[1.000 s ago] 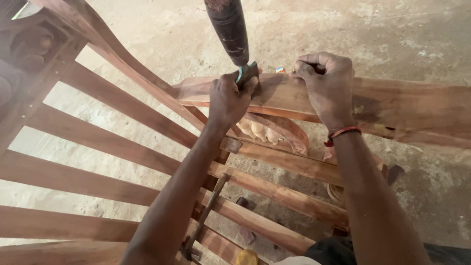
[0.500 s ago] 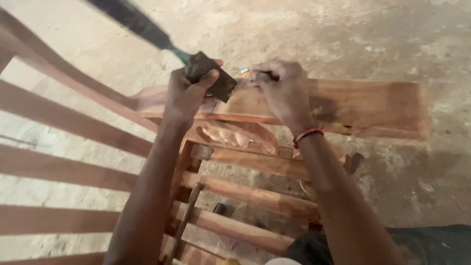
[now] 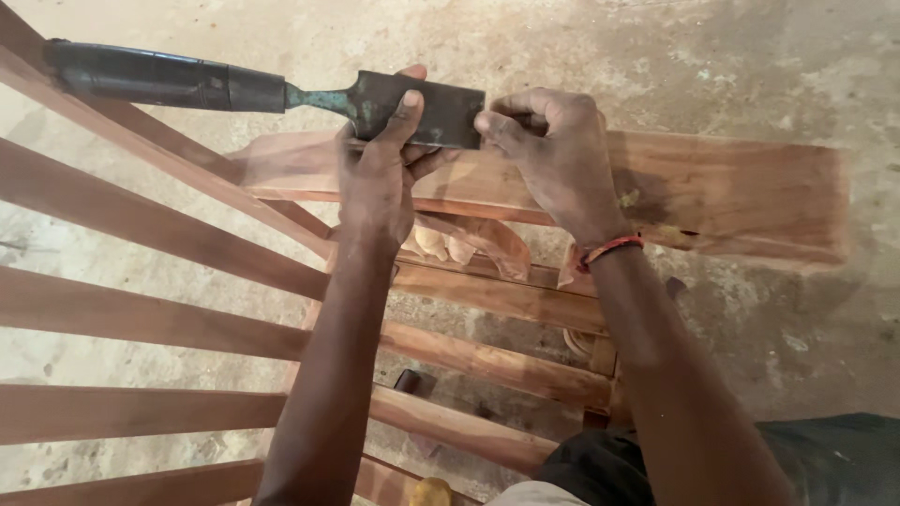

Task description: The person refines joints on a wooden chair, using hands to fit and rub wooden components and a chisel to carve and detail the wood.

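Chisel [image 3: 412, 108] steel lies flat under our fingers, its wide dark blade held level across the top of the reddish wooden board [image 3: 731, 192] that runs away to the right of our hands. Our left hand [image 3: 380, 178] closes on the blade, thumb on top and fingers curled beneath it, while the black handle [image 3: 159, 77] sticks out well to the left of that hand. Our right hand [image 3: 553, 155] is bunched tight, fingertips pinching the blade's right end and knuckles resting over the board. A red cord bracelet [image 3: 609, 249] sits on our right wrist. Below and to the left of our forearms, the slats [image 3: 141, 314] of a wooden frame fan out, and beyond our hands lies the bare concrete floor [image 3: 703, 56].
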